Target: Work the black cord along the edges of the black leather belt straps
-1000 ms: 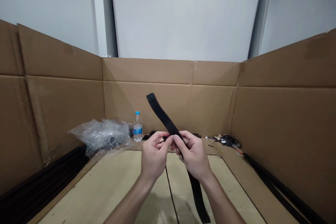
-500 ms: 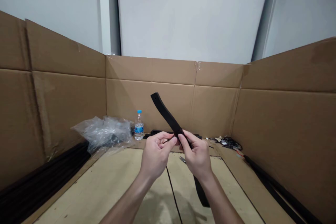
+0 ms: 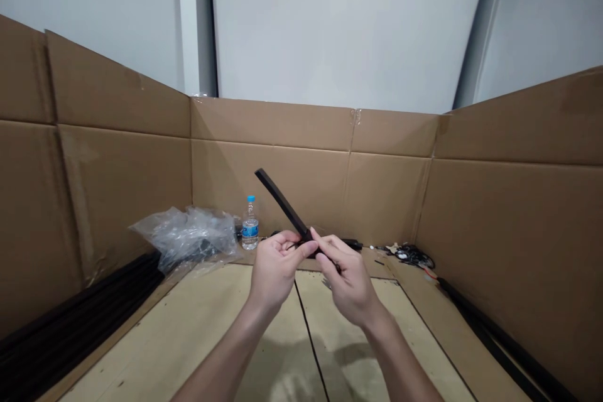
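Right at the front, two bare forearms reach in over a pale board tabletop, which has a dark seam running away down its middle. The left hand and the right hand meet above that seam, lifted clear of the boards, their fingertips almost touching. Both are closed on a black strip. The left hand has its fingers curled in and nips the strip between thumb and fingertips. The right hand pinches it just beside that, with thumb and forefinger stretched forward.

The strip is long, thin and flat. Its long axis runs on a slant from the hands up and away to the left. The free end points at the upper left and shows against the back cardboard, while the lower end is hidden among the fingers.

Further out, a stack of long black bars lies along the left edge of the table. Beyond it sits a crumpled clear plastic bag, and just to the right of the bag a small water bottle with a blue cap stands upright near the back. On the right, long black rods lie along the foot of the side panel, with a tangle of cables in the far right corner.

Brown cardboard walls fence the table on three sides. A plain pale wall rises behind them.
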The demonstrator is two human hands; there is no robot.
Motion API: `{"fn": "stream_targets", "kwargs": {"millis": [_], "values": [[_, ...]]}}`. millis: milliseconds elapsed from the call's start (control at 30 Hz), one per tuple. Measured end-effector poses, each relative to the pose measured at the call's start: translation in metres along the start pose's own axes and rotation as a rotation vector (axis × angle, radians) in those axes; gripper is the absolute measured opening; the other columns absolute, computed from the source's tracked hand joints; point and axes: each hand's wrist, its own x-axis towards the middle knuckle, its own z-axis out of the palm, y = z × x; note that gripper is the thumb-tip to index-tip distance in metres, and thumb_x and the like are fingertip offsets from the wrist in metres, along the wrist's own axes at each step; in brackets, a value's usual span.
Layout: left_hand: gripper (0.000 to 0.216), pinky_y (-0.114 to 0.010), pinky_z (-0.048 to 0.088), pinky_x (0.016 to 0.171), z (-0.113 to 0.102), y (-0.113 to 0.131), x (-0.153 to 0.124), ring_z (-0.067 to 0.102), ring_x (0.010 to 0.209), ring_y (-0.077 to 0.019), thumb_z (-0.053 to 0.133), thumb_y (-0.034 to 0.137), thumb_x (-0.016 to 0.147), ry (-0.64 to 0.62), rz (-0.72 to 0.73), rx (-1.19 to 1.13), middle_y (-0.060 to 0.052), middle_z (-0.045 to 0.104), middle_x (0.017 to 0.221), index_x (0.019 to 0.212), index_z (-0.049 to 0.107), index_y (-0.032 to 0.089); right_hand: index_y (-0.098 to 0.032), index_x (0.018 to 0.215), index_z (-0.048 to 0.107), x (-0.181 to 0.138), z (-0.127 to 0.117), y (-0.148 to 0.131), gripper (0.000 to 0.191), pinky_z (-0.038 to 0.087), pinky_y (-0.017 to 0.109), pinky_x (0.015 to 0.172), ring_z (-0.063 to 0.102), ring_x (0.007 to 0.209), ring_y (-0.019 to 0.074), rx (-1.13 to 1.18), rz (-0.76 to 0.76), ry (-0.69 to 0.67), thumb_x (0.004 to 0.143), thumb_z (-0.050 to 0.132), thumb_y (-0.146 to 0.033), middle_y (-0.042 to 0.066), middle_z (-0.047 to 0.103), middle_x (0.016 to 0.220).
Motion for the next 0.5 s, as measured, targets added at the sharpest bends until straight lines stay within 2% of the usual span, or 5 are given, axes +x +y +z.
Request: {"fn": "stream_targets", "kwargs": {"millis": [133, 200, 300, 367, 500], "values": [[0.026, -0.022, 0.048, 0.059, -0.0025, 0.0043, 0.0028, 0.059, 0.060, -0.0126, 0.079, 0.027, 0.057, -0.120, -0.023, -0.078, 0.000, 0.063, 0.061, 0.075, 0.069, 0.011, -0.023, 0.125, 0.059, 0.0024, -0.0090, -0.0004, 0.037, 0.050, 0.031, 0.084, 0.062, 0.093, 0.0171, 0.267, 0.169, -0.058, 0.088, 0.055, -0.028, 0.006, 0.066, 0.101], [0.024, -0.024, 0.050, 0.064, -0.0028, 0.0059, 0.0032, 0.062, 0.065, -0.0152, 0.080, 0.025, 0.056, -0.153, -0.036, -0.073, -0.003, 0.067, 0.065, 0.073, 0.069, 0.011, -0.022, 0.120, 0.062, 0.0033, -0.0108, 0.0009, 0.037, 0.052, 0.031, 0.081, 0.062, 0.091, 0.0174, 0.379, 0.250, -0.060, 0.083, 0.062, -0.028, 0.005, 0.067, 0.098], [0.020, -0.024, 0.050, 0.059, -0.0017, 0.0084, 0.0020, 0.062, 0.059, -0.0144, 0.079, 0.021, 0.053, -0.129, -0.042, -0.043, -0.001, 0.065, 0.058, 0.063, 0.065, 0.013, -0.018, 0.100, 0.067, 0.0036, -0.0118, 0.0024, 0.023, 0.052, 0.025, 0.063, 0.060, 0.073, 0.0135, 0.416, 0.324, -0.093, 0.079, 0.067, -0.030, 0.003, 0.066, 0.084], [0.019, -0.021, 0.048, 0.054, -0.0006, 0.0094, 0.0008, 0.059, 0.053, -0.0120, 0.079, 0.019, 0.053, -0.106, -0.046, -0.046, 0.002, 0.061, 0.052, 0.060, 0.063, 0.013, -0.017, 0.090, 0.064, 0.0029, -0.0119, 0.0025, 0.020, 0.050, 0.022, 0.052, 0.055, 0.065, 0.0115, 0.410, 0.358, -0.101, 0.079, 0.067, -0.033, 0.002, 0.062, 0.080], [0.018, -0.020, 0.047, 0.049, -0.0005, 0.0073, 0.0003, 0.058, 0.048, -0.0105, 0.078, 0.019, 0.054, -0.121, -0.056, -0.078, 0.003, 0.062, 0.051, 0.062, 0.063, 0.013, -0.018, 0.084, 0.053, 0.0007, -0.0093, 0.0011, 0.025, 0.050, 0.022, 0.048, 0.055, 0.061, 0.0110, 0.439, 0.403, -0.109, 0.081, 0.065, -0.040, 0.000, 0.059, 0.075]]}}
